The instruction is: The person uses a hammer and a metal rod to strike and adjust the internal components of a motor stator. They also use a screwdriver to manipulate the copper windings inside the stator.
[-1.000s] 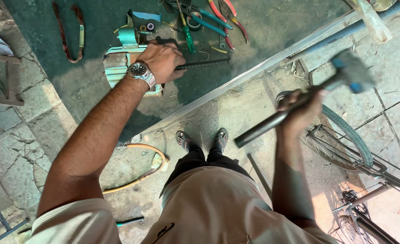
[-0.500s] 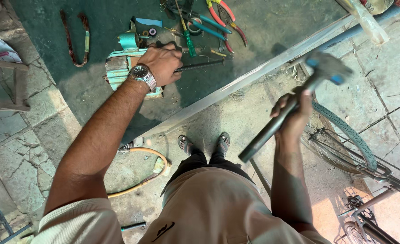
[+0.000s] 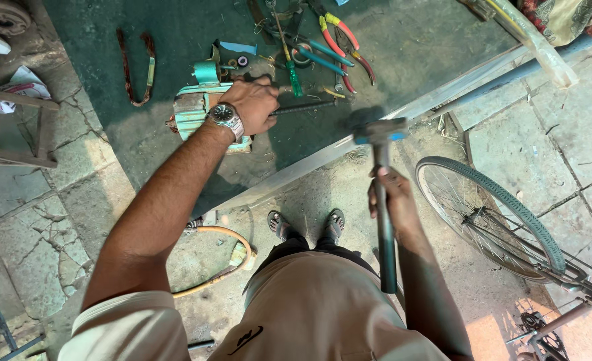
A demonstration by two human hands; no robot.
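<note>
From the head view, looking straight down, a green-topped workbench (image 3: 175, 40) is seen above the person's sandalled feet (image 3: 307, 224). The left hand (image 3: 252, 101) is laid over a teal bench vise (image 3: 199, 110) near the bench's front edge, fingers curled down and closed around a dark metal rod (image 3: 309, 105) that sticks out to the right from under the hand; a silver wristwatch (image 3: 225, 117) is worn on that wrist. The right hand (image 3: 393, 200) is wrapped tightly around the long dark handle of a hammer (image 3: 383, 220), whose blurred head with a blue band is caught just over the front edge of the bench, to the right of the rod and apart from it. Scattered towards the far edge of the bench are red-handled pliers (image 3: 339, 37), a green-handled screwdriver (image 3: 289, 63) and teal-handled tools (image 3: 326, 57). A looped strap (image 3: 135, 67) is lying near the bench's left side. On the stone floor to the right a bicycle wheel (image 3: 496, 214) is seen, and a curved yellowish hose (image 3: 225, 264) is lying to the left of the feet.
</note>
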